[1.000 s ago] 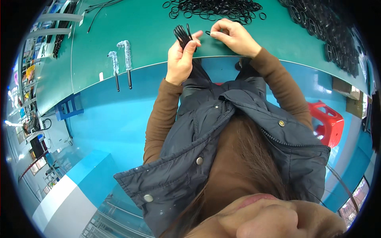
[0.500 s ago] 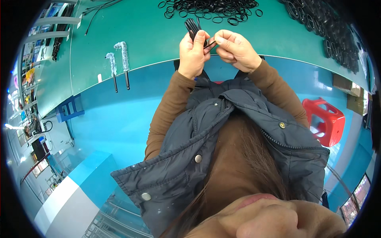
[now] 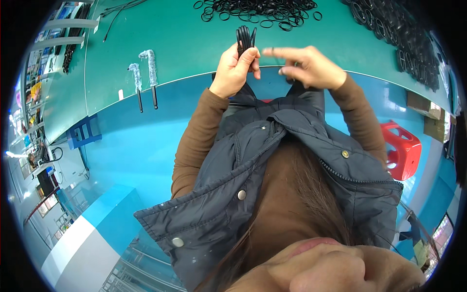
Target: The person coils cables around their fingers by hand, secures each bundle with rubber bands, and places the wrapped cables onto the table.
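Note:
A folded bundle of black cable (image 3: 246, 38) stands up out of my left hand (image 3: 234, 72), whose fingers and thumb are wrapped round its lower part. To the right of it, slightly smeared by motion, is my right hand (image 3: 314, 67). Its index finger stretches toward the bundle, the thumb is apart, and nothing shows gripped in it. A small dark band crosses that index finger; I cannot make out what it is. Both hands are over the near edge of the green table (image 3: 185, 41). Beyond them lies a pile of loose black rings (image 3: 272, 9).
Coiled black cables (image 3: 384, 34) crowd the table's right side. Two plastic-wrapped rod-like things (image 3: 152, 70) overhang the front edge at left. More cables (image 3: 75, 46) hang by grey bars. A red stool (image 3: 406, 153), cardboard boxes (image 3: 435, 119) and a blue stool (image 3: 83, 132) stand below.
My right hand has come away from the bundle to the right, its fingers spreading. My left hand has shifted slightly left and down, and the cable bundle is now more upright.

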Demonstrator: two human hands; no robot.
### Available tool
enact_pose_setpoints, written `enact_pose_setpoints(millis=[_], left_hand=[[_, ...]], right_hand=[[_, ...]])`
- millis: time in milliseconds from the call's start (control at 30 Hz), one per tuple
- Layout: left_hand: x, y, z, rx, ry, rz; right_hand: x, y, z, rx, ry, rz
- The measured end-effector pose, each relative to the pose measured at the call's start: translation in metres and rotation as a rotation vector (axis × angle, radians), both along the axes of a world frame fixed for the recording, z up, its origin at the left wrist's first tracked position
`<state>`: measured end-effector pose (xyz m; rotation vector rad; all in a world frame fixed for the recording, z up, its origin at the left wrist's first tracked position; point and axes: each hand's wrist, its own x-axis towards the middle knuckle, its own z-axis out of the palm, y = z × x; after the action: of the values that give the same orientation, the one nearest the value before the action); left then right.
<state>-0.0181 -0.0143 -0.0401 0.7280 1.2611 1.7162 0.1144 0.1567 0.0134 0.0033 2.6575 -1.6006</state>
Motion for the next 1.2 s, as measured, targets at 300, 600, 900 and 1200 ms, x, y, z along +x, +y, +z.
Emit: enact_pose_setpoints(millis=[300, 600, 900, 1200], left_hand=[[-0.006, 0.011, 0.023, -0.161, 0.280, -0.447], [-0.001, -0.003, 0.026, 0.191, -0.273, -0.438], [0.002, 0.005, 0.022, 0.096, -0.082, -0.281], [0.013, 0.012, 0.025, 0.022, 0.094, -0.357]], right_hand=[[-0.026, 0.006, 0.028, 0.899, 0.213, 0.190], [-0.033, 0.019, 0.028, -0.269, -0.267, 0.178], [-0.018, 0.017, -0.017, -0.552, 0.161, -0.094], [-0.028, 0.003, -0.007, -0.372, 0.169, -0.080]])
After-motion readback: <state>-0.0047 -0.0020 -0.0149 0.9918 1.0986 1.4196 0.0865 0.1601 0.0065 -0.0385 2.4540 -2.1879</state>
